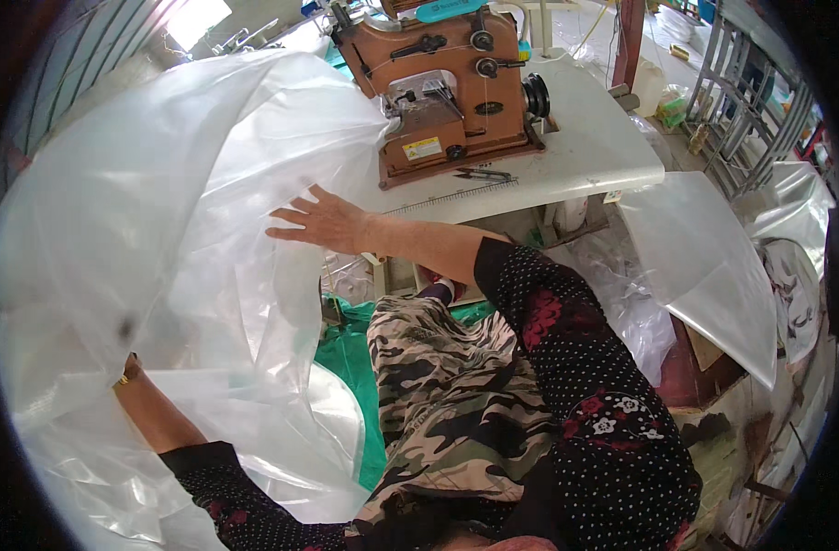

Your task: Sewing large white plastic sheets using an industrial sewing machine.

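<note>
A large sheet of translucent white plastic [98,230] spreads over the left side and runs up to the brown sewing machine [438,101]. At the far left, my left hand [131,369], with a gold ring, is closed on a fold of the sheet; most of its fingers are hidden by the plastic. My right hand [326,220] is open, fingers spread, over the sheet's right part, just in front of the machine. Whether its palm presses on the plastic, I cannot tell. Part of the sheet lies beside the machine's needle area, where the stitching parts are hard to make out.
The machine stands on a white table [603,138] with a printed ruler along its front edge. Thread snips [483,174] lie by the machine's base. More clear plastic [704,248] hangs at the right, near a metal rack [736,101]. Green sheeting [353,354] lies below.
</note>
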A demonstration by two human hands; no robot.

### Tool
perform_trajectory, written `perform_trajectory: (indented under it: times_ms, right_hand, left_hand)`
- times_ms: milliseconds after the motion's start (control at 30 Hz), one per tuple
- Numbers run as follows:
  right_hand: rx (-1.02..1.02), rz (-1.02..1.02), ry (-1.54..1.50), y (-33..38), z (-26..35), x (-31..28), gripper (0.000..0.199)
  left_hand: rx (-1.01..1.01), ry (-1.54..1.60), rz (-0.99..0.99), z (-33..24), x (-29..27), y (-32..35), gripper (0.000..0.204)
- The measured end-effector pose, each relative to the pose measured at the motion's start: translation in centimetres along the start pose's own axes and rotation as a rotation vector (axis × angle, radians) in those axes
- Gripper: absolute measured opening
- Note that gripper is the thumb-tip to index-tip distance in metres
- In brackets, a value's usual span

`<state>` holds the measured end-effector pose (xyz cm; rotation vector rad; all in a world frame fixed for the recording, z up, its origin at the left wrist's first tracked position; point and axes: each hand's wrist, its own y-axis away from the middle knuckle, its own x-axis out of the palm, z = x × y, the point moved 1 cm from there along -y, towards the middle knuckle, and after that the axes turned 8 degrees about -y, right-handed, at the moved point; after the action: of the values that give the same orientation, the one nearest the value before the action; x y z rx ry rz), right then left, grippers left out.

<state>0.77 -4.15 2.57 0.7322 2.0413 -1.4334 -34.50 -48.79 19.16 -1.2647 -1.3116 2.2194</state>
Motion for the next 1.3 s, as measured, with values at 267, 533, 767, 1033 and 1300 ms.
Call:
perform_trajectory:
  times_ms: [267, 533, 767, 1033, 1300]
  right_hand:
    - [-0.046, -0.058, -0.421, -0.8, 1.1, -2.8, 0.016]
    - [-0.109, 0.299, -0.601, 8.9, 1.2, -7.9, 0.02]
    - [0.499, -0.005, -1.092, 9.1, -8.4, -8.1, 0.033]
    - [0.845, -0.24, 0.073, 8.5, -14.0, -3.3, 0.022]
    - [0.761, -0.046, 0.169, 8.2, -17.8, -2.5, 0.017]
  left_hand:
    - [0.136, -0.321, -0.268, -3.8, -3.0, -5.8, 0.05]
    - [0.174, -0.643, -0.407, -22.3, -6.1, -3.7, 0.049]
    - [-0.271, -0.556, -0.015, -17.4, -2.1, 8.7, 0.06]
    - [-0.017, -0.619, -0.158, -10.1, 1.1, 13.3, 0.07]
    - [-0.068, -0.535, 0.019, -13.6, 2.1, 22.0, 0.07]
